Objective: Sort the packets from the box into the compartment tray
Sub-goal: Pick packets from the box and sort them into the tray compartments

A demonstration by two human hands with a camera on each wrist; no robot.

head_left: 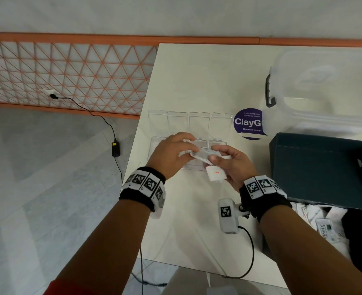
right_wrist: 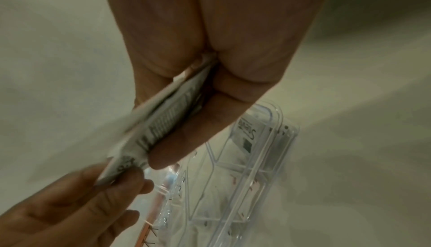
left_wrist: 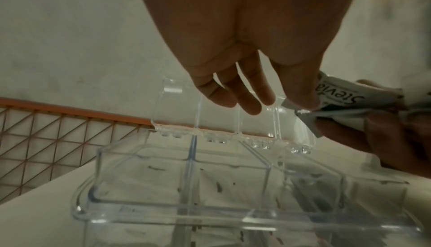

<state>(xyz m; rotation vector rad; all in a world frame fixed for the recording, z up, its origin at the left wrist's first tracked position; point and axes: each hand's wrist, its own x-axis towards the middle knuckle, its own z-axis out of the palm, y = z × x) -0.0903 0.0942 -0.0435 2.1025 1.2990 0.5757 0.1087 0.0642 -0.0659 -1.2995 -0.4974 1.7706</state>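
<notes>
White tabletop (head_left: 188, 220), orange lattice wall panel (head_left: 69, 77) behind, grey floor. Dark box (head_left: 325, 169) at right, packets left inside. Clear compartment tray (left_wrist: 97, 173), lids up: one Stevia packet (right_wrist: 248, 134) in an end cell, most sorting left. Left hand (head_left: 171, 154) and right hand (head_left: 233, 165) both pinch a packet (head_left: 203, 155) over the tray; right grip also holds a salt packet (head_left: 215, 174).
</notes>
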